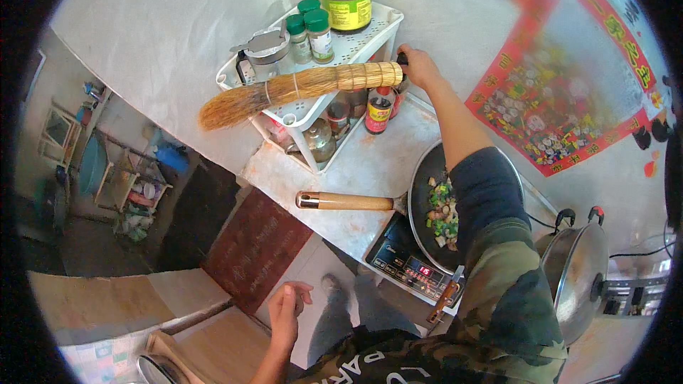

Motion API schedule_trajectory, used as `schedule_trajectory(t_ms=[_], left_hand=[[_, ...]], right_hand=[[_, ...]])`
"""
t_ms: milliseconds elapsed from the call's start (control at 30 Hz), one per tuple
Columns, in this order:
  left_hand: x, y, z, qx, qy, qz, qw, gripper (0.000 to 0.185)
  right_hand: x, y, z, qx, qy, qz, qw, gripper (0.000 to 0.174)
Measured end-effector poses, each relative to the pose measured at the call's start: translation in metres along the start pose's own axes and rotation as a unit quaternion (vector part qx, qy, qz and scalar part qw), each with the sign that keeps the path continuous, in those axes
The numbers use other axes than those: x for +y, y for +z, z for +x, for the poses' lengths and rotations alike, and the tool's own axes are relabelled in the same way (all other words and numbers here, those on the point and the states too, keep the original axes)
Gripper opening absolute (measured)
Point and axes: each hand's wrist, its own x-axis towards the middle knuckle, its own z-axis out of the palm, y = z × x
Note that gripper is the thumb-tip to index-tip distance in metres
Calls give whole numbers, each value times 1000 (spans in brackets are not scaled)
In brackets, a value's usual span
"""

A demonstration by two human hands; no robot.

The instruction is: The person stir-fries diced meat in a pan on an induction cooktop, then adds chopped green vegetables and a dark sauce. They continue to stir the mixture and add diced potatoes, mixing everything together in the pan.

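Observation:
My right hand [424,70] reaches out to the rack's right end. Its fingers close on a small black piece [402,58], perhaps a bottle cap; what it belongs to is mostly hidden. Just beside it ends the bound handle of a straw whisk broom [304,82], which lies across the front of the white plastic rack [363,61]. A dark sauce bottle with a red cap [379,112] stands below. Low in front of my body, my left hand [285,309] holds nothing, its fingers loosely bent. Under my right forearm, a frying pan [421,170] contains chopped food [442,208].
The pan sits on a lit induction cooker [395,266]; its wooden handle [347,201] points left. A wooden-handled utensil [444,298] lies at the cooker's edge. Green-capped seasoning jars [320,37] and an oil container [347,8] occupy the rack. A large lidded pot [581,272] stands right.

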Motion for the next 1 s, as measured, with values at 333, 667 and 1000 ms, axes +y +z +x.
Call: schedule_trajectory(t_ms=[333, 667, 1000], left_hand=[[73, 77, 86, -139, 343, 183, 911, 31], [109, 153, 97, -276, 432, 148, 846, 87], [14, 26, 26, -397, 312, 325, 799, 81]], right_hand=[[-57, -166, -85, 106, -66, -68, 990, 31], [-200, -296, -271, 115, -19, 80, 990, 32], [-228, -164, -398, 144, 11, 95, 985, 16]])
